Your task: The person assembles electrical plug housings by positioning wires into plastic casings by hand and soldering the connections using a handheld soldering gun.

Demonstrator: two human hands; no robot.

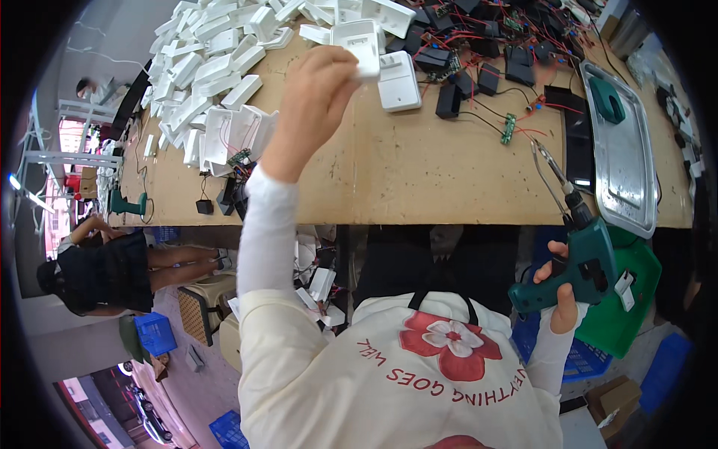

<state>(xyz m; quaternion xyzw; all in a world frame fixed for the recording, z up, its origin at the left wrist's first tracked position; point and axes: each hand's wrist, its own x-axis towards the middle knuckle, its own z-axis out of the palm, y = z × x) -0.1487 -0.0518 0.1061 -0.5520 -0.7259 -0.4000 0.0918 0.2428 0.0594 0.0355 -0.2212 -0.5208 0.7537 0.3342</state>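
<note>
At the far edge of the table, my left hand has its fingers closed on the near left edge of an open white plastic case. A flat white cover lies just right of it. My right hand grips a green soldering gun by its handle, over the table's near edge. The gun's metal tip and thin feed tube point up and left, near a small green circuit board with red and black wires. Beside that board sits a black plastic box.
White cases are heaped at the far left; black boxes with wired boards pile up at the far right. A metal tray holds a green object. Another green tool lies left. A green bin stands below the tray.
</note>
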